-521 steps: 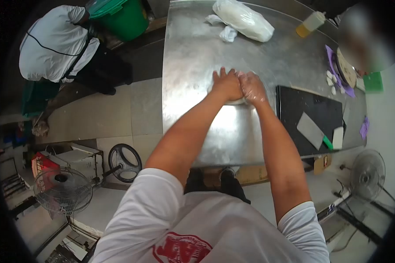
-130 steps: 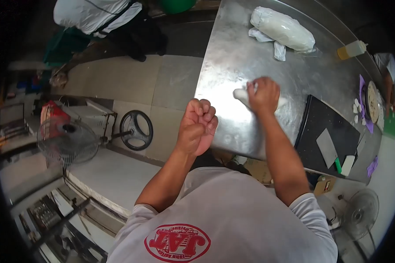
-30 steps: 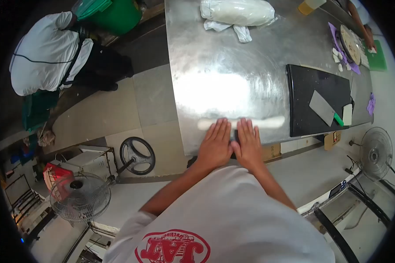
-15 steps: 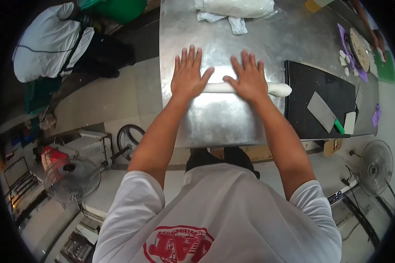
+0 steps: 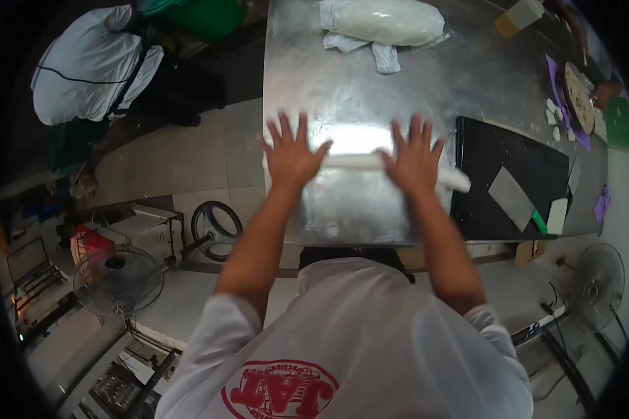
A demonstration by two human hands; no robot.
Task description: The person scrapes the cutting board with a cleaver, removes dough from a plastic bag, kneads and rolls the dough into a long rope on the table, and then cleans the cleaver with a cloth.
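Observation:
A long white rope of dough [image 5: 353, 162] lies across the steel table [image 5: 356, 98], its right end reaching the black board [image 5: 510, 167]. My left hand [image 5: 290, 153] presses flat on the dough's left part with fingers spread. My right hand [image 5: 414, 157] lies flat on the right part, fingers spread too. Both palms rest on top of the dough; neither hand grips it.
A plastic-wrapped lump of dough [image 5: 383, 21] and a crumpled cloth [image 5: 384, 56] sit at the table's far end. A steel scraper [image 5: 511, 197] with a green handle lies on the black board. A crouching person in white [image 5: 91, 63] is on the floor at left. Fans [image 5: 117, 281] stand near.
Over the last second my hands went from together near the table's front edge to apart over the dough, which rolled away from me and lengthened. Its right end now overlaps the black board.

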